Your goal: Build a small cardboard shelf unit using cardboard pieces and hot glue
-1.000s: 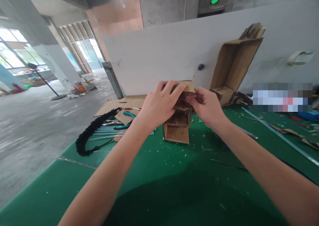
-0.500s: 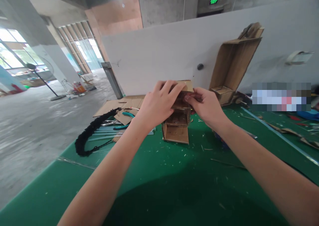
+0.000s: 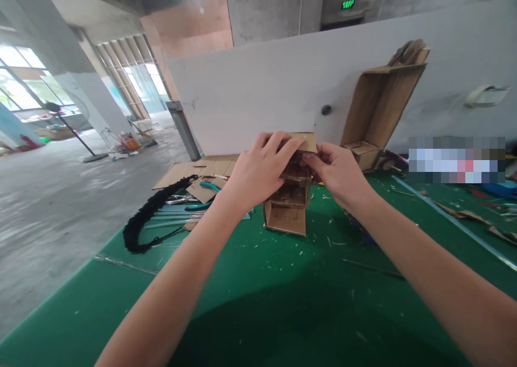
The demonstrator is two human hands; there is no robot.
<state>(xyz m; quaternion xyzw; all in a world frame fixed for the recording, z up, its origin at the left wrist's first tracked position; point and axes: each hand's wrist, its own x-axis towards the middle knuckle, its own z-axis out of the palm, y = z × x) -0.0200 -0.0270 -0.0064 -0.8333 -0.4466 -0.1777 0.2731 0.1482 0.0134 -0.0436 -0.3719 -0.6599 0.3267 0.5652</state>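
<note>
A small cardboard shelf box (image 3: 287, 216) with stacked compartments stands upright on the green table, its open front towards me. My left hand (image 3: 264, 167) lies over its top left, fingers bent across the top panel and closed on it. At the upper right edge, just under the top panel, my right hand (image 3: 333, 167) pinches the cardboard between thumb and fingers. The fingertips of the right hand are partly hidden at that edge. Left of the box lie teal-handled pliers (image 3: 197, 206) and a black fuzzy cord (image 3: 135, 229).
Flat cardboard (image 3: 181, 173) and clear glue sticks (image 3: 169, 216) lie at the left. A taller cardboard structure (image 3: 374, 108) leans by the white partition (image 3: 250, 97). Along the right runs a pale blue strip (image 3: 452, 219). Scraps dot the green table (image 3: 258, 302).
The view has shifted very slightly. Both hands stay on the box's top; the left fingers have shifted a little across the top panel.
</note>
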